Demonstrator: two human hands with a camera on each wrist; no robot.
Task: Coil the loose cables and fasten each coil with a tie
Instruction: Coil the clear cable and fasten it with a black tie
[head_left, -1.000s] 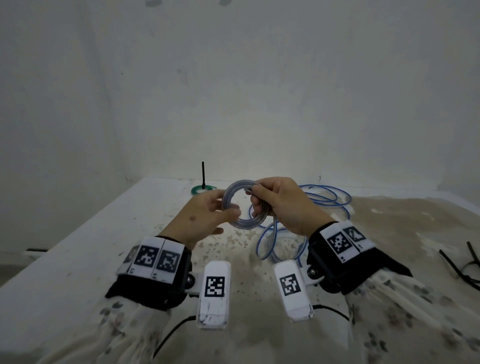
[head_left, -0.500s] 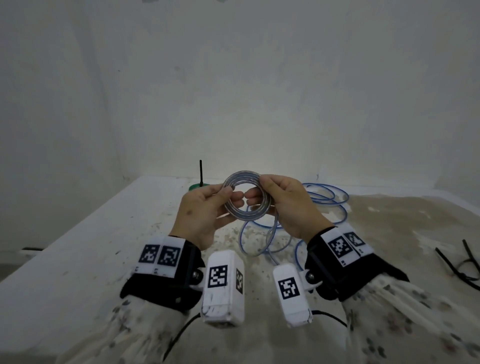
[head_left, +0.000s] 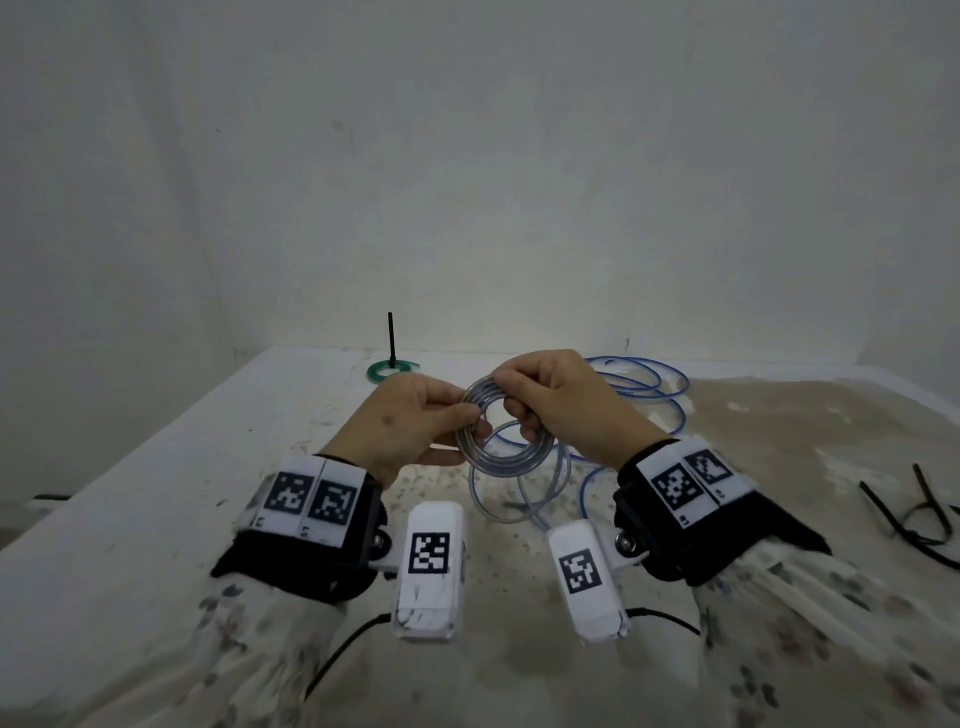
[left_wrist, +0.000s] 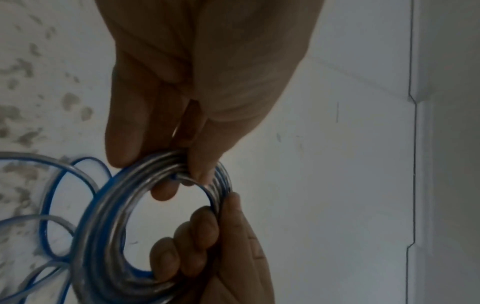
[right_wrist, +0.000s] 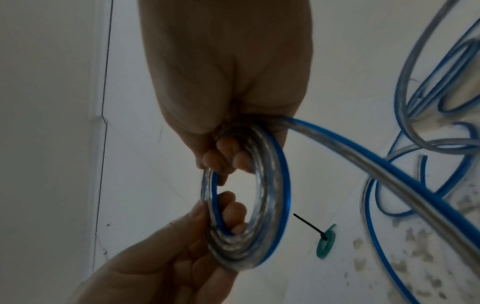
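I see both hands raised above the white surface (head_left: 156, 467), holding one coil (head_left: 501, 457) of clear cable with a blue stripe between them. My left hand (head_left: 410, 426) pinches the coil's left side, fingers (left_wrist: 124, 131) and thumb closed over the bundled turns. My right hand (head_left: 566, 400) grips the top right of the coil, its fingers (right_wrist: 223, 152) curled round the strands. The coil stands roughly upright, off the surface, near the middle of the head view.

From the coil the rest of the same cable, the loose cable (head_left: 639, 384), drops to the surface and sprawls in several open loops behind and below my right hand. I cannot count those loops exactly, as they overlap.

The surface meets a pale wall at the back, and its left edge runs diagonally toward me, with open white surface between that edge and my left hand. On the right the surface turns stained and brownish.

One small green coil (head_left: 392, 370), already bound by one black tie (head_left: 390, 338) standing upright, lies near the back edge, apart from my hands. A few loose black ties (head_left: 919, 514) lie at the far right; I cannot count them.
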